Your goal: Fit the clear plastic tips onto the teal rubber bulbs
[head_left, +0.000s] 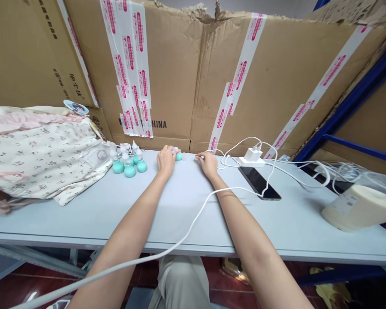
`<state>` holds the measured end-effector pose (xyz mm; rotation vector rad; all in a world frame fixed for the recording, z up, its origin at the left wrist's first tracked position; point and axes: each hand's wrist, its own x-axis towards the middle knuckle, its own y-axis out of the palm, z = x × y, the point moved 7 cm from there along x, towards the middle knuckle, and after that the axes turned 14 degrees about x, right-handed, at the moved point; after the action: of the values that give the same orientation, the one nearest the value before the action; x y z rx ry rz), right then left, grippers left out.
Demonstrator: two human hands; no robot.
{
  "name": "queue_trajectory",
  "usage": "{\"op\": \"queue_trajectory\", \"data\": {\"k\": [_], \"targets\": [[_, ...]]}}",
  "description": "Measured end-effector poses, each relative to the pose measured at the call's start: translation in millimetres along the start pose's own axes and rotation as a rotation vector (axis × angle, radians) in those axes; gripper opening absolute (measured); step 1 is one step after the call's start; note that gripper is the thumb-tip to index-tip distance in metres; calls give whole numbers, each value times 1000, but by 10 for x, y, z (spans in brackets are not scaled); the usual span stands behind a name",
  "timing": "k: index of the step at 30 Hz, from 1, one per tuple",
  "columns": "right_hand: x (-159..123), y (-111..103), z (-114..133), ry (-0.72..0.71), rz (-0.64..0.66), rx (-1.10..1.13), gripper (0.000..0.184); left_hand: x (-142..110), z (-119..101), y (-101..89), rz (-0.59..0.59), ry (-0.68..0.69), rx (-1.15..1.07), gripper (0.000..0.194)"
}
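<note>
My left hand (166,160) is closed near the back of the table, its fingertips on a small nasal aspirator with a teal bulb (179,156) and a clear tip. Just to the right, my right hand (208,163) has thumb and fingers pinched together. Whatever they may hold is too small to make out. Left of my left hand stands a group of several similar nasal aspirators (129,169), upright with clear tips on teal bulbs.
Floral fabric (45,159) covers the table's left end. A taped cardboard wall (176,86) rises behind. To the right are a white charger (252,154), a phone (259,182) and a clear tub (357,208). A white cable (193,227) crosses over my forearms.
</note>
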<state>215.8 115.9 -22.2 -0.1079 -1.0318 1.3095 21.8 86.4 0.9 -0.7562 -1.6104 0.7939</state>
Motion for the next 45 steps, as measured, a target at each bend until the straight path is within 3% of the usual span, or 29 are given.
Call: {"op": "queue_trajectory", "data": {"k": [10, 25, 32, 45], "targets": [[27, 276, 311, -143, 174, -230, 22, 11, 38, 61, 46, -19, -34, 32], [45, 335, 338, -180, 136, -260, 24, 2, -20, 121, 98, 30, -36, 37], [52, 382, 298, -145, 163, -262, 43, -35, -82, 122, 158, 70, 20, 40], [33, 331, 320, -171, 109, -360, 22, -38, -82, 123, 136, 95, 73, 34]]}}
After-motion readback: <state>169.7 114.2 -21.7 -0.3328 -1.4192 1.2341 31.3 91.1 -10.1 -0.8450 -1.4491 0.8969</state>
